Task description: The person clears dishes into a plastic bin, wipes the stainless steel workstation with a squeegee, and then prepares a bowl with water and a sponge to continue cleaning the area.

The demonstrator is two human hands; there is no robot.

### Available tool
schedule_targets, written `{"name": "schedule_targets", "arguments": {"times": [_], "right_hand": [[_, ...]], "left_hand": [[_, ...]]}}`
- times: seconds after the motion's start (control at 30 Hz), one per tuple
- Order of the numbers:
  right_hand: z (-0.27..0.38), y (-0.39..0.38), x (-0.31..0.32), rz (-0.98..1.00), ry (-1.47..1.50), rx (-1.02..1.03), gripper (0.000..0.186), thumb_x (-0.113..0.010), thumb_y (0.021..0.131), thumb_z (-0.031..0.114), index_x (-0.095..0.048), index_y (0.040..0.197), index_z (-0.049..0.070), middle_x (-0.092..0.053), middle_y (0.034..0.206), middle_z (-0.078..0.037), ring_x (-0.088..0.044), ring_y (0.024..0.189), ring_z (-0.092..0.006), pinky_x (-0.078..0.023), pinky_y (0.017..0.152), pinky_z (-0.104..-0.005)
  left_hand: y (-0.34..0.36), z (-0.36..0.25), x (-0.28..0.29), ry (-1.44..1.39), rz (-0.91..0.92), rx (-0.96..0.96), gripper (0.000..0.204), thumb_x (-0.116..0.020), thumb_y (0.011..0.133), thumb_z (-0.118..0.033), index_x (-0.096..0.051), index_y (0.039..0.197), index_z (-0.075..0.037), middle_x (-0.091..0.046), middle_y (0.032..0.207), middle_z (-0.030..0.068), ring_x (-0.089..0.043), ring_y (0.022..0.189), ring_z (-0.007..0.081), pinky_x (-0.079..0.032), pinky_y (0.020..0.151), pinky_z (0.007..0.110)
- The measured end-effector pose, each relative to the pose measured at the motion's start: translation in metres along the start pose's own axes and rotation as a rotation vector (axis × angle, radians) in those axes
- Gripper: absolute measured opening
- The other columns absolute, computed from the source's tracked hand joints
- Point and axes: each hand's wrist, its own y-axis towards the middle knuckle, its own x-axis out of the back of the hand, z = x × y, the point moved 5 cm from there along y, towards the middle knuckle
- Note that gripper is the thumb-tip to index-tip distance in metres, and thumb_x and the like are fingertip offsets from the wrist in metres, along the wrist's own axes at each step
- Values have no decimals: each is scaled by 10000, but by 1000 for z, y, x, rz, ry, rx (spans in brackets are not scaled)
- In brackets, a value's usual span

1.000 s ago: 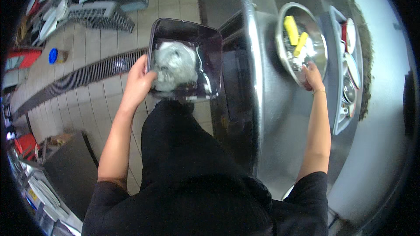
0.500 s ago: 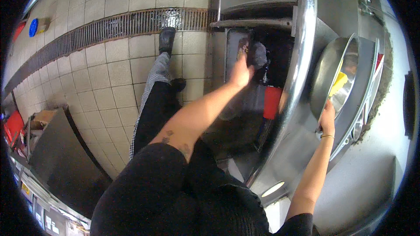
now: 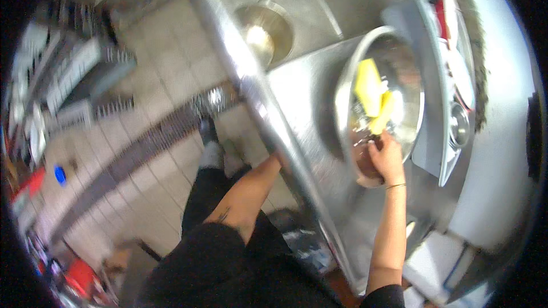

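Observation:
A large metal bowl [image 3: 344, 120] sits tilted on the steel counter, its opening facing right and up. Inside lie a flat yellow piece [image 3: 368, 86] and a narrower yellow piece [image 3: 383, 111]; blur hides their kind, and one may be a reflection. My right hand [image 3: 388, 158] reaches over the bowl's near rim, fingers curled inward at the lower end of the narrower yellow piece. What the fingers grip, if anything, does not show. Only the forearm of my left arm [image 3: 251, 191] shows; the counter's rounded edge hides that hand.
Behind the bowl stands a grey tray [image 3: 431, 94] with a small metal bowl [image 3: 458, 125] beside it. A round metal pot [image 3: 267, 31] is in the basin at the top. The thick counter rail [image 3: 260, 94] runs between counter and floor. Grey racks [image 3: 85, 77] stand far left.
My view has swung toward the counter. My right hand is now inside the bowl instead of at its rim. My left hand, seen earlier in the dark space under the counter, has gone from sight.

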Motion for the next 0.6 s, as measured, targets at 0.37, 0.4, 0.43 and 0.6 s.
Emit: {"name": "schedule_targets", "arguments": {"times": [0.37, 0.4, 0.43, 0.6], "right_hand": [[-8, -6, -2, -244, 298, -348, 122, -506, 741, 18, -621, 779, 35, -626, 817, -219, -626, 766, -364, -503, 701, -442], [-13, -7, -9, -248, 321, -372, 130, -507, 742, 16, -629, 779, 36, -628, 820, -220, -628, 761, -362, -506, 706, -434], [-13, -7, -10, -238, 336, -376, 138, -507, 742, 13, -637, 780, 37, -630, 824, -220, -630, 756, -360, -509, 711, -425], [-13, -15, 5, -348, 643, -551, 198, -524, 797, 77, -638, 950, 26, -639, 917, -205, -630, 861, -315, -487, 786, -392]], "left_hand": [[-159, -185, 337, 655, 681, 510, 315, -545, 877, -328, -605, 958, -31, -628, 785, 64, -576, 706, 115, -479, 630, 252], [-164, -249, 332, 779, 639, 593, 308, -547, 879, -294, -596, 1005, -18, -640, 809, 75, -595, 731, 121, -485, 649, 256], [-170, -312, 318, 879, 579, 674, 309, -549, 880, -260, -587, 1051, -5, -652, 833, 86, -614, 756, 127, -492, 668, 259], [-156, -583, 186, 882, 414, -461, 222, -545, 882, -139, -564, 1031, 25, -602, 790, 81, -625, 713, 159, -504, 665, 272]]}}
